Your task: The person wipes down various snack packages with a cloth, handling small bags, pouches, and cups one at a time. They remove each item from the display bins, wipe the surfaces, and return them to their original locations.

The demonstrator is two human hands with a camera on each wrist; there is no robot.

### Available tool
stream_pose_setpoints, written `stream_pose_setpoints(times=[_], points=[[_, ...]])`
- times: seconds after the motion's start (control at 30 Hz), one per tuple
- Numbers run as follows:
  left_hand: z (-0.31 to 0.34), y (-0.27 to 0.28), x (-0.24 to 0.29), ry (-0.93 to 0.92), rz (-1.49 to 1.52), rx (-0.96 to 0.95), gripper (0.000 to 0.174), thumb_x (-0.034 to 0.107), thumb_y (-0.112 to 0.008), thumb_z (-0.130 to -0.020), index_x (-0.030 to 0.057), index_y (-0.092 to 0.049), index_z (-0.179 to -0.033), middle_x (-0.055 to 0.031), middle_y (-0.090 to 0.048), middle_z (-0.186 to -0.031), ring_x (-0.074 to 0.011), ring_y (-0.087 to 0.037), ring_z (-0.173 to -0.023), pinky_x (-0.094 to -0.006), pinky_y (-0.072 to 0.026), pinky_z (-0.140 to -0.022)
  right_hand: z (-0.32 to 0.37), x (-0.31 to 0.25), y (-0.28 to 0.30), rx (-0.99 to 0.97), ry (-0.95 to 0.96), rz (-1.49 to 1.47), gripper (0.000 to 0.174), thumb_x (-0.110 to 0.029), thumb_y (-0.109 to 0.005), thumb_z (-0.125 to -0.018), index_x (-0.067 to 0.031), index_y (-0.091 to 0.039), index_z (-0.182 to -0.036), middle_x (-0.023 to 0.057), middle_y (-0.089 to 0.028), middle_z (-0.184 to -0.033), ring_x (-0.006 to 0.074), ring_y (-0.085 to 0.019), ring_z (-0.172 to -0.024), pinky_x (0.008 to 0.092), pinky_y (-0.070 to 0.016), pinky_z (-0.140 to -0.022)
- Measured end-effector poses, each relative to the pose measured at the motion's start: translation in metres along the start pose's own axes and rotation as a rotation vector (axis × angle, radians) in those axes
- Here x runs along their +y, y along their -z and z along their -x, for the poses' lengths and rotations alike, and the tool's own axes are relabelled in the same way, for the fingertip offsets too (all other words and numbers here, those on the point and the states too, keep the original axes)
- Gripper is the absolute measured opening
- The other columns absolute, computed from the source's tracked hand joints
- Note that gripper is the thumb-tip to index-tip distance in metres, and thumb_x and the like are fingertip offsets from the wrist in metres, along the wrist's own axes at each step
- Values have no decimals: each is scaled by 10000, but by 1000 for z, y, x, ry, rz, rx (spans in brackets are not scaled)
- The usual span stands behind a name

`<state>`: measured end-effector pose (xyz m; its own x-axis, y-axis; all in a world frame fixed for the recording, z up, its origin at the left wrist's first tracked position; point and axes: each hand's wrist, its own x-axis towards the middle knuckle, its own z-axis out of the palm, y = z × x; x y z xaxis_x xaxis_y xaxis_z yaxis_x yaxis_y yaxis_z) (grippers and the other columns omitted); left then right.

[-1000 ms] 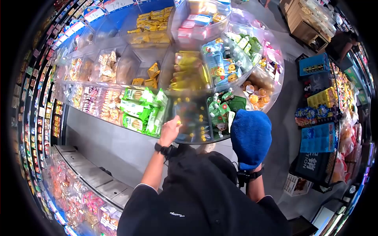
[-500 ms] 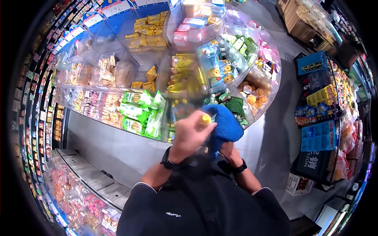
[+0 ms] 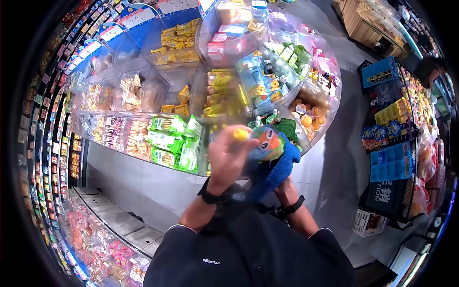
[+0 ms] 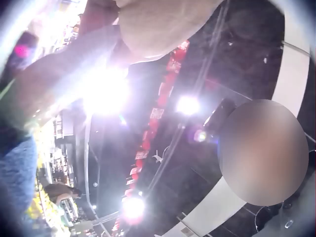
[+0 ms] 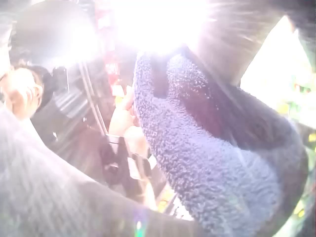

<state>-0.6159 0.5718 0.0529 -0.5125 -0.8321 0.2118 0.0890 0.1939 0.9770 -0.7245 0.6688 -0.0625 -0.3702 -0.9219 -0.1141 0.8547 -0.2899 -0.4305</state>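
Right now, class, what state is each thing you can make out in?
Left hand: curled, pinching the yellow piece.
Yellow piece: held.
Right hand: mostly hidden by the blue cloth.
Blue cloth: curved.
Cartoon-faced item: against the blue cloth; sealed or not, unclear.
Green packets: heaped.
Yellow-packet bin: partly filled.
White crate: upright.
Price signs: standing.
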Motion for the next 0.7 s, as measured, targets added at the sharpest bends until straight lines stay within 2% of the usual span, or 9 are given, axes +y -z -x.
stream_pose_setpoints(times=[0.07,0.2,0.27,0.33,0.43,0.5,0.57,0.6,0.7], points=[[3,0,-23,-120,-140,-30,351,14,-725,-815,19,-531,-1108,4,-581,-952,-45,-552,-840,-179,-442,-732,7,3,15,-97,13,-28,506,-319,-420,-999,-76,-312,-1429,132,-415,-1414,271,-429,-1267,413,-337,-1098],[5,-8,-35,-137,-152,-34,578,-8,-755,-748,57,-450,-1235,-25,-540,-1056,-111,-574,-901,-235,-490,-810,10,-4,7,-42,2,100,544,-323,-456,-983,-77,-295,-1441,139,-386,-1439,273,-408,-1294,416,-322,-1109],[11,-15,-42,-91,-5,80,685,5,-770,-736,67,-378,-1294,-31,-541,-1040,-110,-574,-898,-231,-489,-803,10,-3,8,-76,65,408,520,-269,-496,-964,-65,-331,-1413,126,-423,-1404,250,-435,-1260,394,-345,-1085],[17,-27,-38,91,401,174,862,10,-779,-727,88,-220,-1379,-29,-529,-997,-112,-573,-888,-221,-483,-782,8,-3,9,-134,232,1205,466,-162,-533,-943,-46,-385,-1369,96,-482,-1347,209,-480,-1200,357,-385,-1042],[20,-23,-49,139,499,234,837,11,-748,-763,74,-195,-1388,-41,-536,-1037,-118,-573,-911,-234,-480,-799,2,1,14,-117,215,1301,475,-174,-558,-928,-43,-405,-1358,101,-488,-1341,215,-478,-1205,366,-386,-1038],[18,-22,-52,134,554,255,777,22,-707,-813,59,-198,-1400,-67,-540,-1109,-123,-559,-981,-254,-467,-853,13,8,9,18,172,986,477,-209,-578,-917,-39,-436,-1340,109,-496,-1331,234,-473,-1215,382,-374,-1044],[14,-24,-48,189,522,281,747,40,-675,-849,54,-194,-1421,-93,-525,-1194,-134,-535,-1061,-270,-440,-915,20,9,8,16,223,1199,483,-252,-544,-940,-42,-424,-1357,110,-490,-1338,243,-463,-1228,392,-358,-1060],[16,-18,-56,198,512,176,831,191,-688,-871,82,-132,-1478,-160,-417,-1369,-224,-438,-1249,-355,-358,-1045,22,8,8,13,234,1230,477,-245,-545,-938,-39,-427,-1351,111,-493,-1328,241,-467,-1218,389,-362,-1051],[21,-20,-41,127,795,-41,977,364,-714,-836,122,-46,-1506,-204,-264,-1489,-313,-324,-1359,-429,-284,-1109,25,3,7,-41,268,1260,460,-224,-545,-932,-28,-436,-1334,114,-504,-1298,237,-476,-1185,381,-375,-1026]])
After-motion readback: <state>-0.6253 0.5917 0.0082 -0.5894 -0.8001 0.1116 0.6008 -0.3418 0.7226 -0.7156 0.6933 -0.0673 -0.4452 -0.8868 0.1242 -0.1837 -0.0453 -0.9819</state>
